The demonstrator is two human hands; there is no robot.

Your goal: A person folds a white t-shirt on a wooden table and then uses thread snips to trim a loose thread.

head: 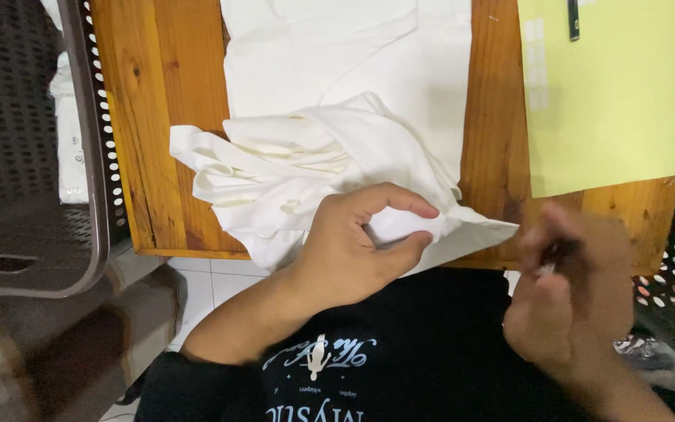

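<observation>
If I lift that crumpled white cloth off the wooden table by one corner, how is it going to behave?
Probably floppy: the white cloth lies in soft folds and bunches under the left hand, so it would likely drape and unfold. It looks thin, so likely light. One edge already hangs past the wooden table, so a push may slide it off rather than roll.

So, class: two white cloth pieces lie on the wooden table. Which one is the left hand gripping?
The crumpled white cloth at the table's near edge: the left hand pinches its corner. The other white cloth lies flat farther back, untouched.
</observation>
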